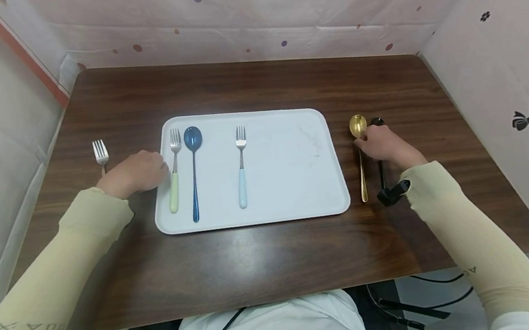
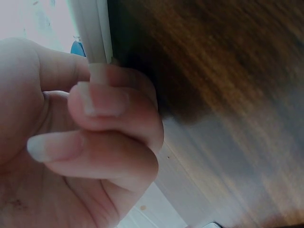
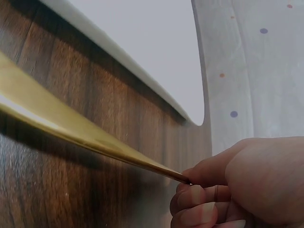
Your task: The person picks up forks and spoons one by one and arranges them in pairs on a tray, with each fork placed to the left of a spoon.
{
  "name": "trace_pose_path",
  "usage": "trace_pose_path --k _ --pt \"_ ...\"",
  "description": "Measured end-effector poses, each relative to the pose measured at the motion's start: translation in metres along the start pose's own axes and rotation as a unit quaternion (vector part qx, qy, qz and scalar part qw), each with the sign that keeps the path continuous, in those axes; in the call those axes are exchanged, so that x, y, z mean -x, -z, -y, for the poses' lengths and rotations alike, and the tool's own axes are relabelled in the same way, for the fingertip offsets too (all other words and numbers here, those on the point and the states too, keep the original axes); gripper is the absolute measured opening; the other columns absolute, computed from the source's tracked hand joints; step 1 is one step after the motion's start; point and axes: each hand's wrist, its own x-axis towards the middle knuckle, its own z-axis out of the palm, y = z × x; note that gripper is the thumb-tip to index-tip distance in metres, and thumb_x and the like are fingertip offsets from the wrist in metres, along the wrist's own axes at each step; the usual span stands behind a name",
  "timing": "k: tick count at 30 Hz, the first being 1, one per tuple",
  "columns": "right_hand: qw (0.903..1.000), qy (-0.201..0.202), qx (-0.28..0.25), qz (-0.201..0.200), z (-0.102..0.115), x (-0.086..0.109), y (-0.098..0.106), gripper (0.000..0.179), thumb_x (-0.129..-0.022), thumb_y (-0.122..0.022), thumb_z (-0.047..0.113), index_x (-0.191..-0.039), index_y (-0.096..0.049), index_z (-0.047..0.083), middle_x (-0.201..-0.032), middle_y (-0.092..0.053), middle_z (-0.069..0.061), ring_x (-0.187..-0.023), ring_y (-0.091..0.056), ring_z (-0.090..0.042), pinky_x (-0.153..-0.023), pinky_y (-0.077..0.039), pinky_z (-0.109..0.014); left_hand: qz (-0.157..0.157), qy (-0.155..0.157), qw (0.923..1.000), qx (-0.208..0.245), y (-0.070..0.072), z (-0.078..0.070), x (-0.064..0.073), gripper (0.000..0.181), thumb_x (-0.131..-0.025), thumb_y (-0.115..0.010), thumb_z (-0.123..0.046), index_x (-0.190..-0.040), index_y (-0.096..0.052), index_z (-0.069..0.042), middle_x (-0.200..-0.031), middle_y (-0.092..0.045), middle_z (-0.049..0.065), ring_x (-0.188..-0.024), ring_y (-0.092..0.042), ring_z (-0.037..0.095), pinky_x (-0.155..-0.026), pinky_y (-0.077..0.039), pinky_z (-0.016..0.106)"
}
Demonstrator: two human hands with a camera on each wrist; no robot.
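Observation:
A white tray (image 1: 288,162) lies on the table. At its left rim is my left hand (image 1: 135,172); in the left wrist view, curled fingers (image 2: 114,109) pinch the tray's edge (image 2: 92,28). On the tray are a green-handled fork (image 1: 174,191), a blue spoon (image 1: 194,178) and a fork with a light blue handle (image 1: 242,186). Right of the tray, my right hand (image 1: 385,146) pinches a gold spoon (image 1: 362,178) by its slim neck. The right wrist view shows this spoon (image 3: 95,137) between thumb and fingertips, its handle reaching toward the camera.
Another fork (image 1: 101,153) lies left of the tray, its handle hidden behind my left hand and sleeve. A black wrist mount (image 1: 390,194) sits beside the gold spoon. Brown tabletop (image 1: 246,265) runs along the front edge; patterned sheets (image 1: 248,20) hang around the table.

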Motion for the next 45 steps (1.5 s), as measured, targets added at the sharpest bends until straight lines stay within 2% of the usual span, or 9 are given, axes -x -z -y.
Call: trace_pose_path --k 19,40,45 --pt "0.9994 0.029 -0.013 0.016 0.021 0.003 0.007 0.032 -0.101 -0.041 0.022 -0.075 -0.048 0.006 -0.060 -0.052 -0.004 -0.050 -0.051 -0.016 -0.053 -0.038 -0.031 -0.004 0.000 1.0000 0.000 0.000 0.000 0.001 0.038 -0.097 -0.036 -0.022 -0.107 -0.060 0.005 -0.075 -0.054 0.013 -0.067 -0.053 0.024 -0.059 -0.041 0.033" --pt "0.9995 0.008 -0.026 0.013 0.045 -0.007 0.005 0.030 -0.101 -0.042 0.025 -0.081 -0.052 0.005 -0.067 -0.053 -0.007 -0.055 -0.050 -0.018 -0.053 -0.039 -0.030 0.001 0.000 1.0000 0.002 0.000 0.001 -0.002 0.036 -0.097 -0.038 -0.022 -0.106 -0.061 0.004 -0.072 -0.052 0.012 -0.067 -0.053 0.024 -0.059 -0.041 0.034" --pt "0.9989 0.018 -0.040 0.013 0.051 -0.011 0.001 0.030 -0.101 -0.040 0.024 -0.079 -0.051 0.006 -0.064 -0.050 -0.005 -0.054 -0.048 -0.018 -0.053 -0.037 -0.030 0.003 0.004 1.0000 0.002 -0.001 0.002 -0.003 0.036 -0.097 -0.038 -0.022 -0.106 -0.061 0.004 -0.073 -0.053 0.012 -0.067 -0.053 0.025 -0.059 -0.041 0.034"
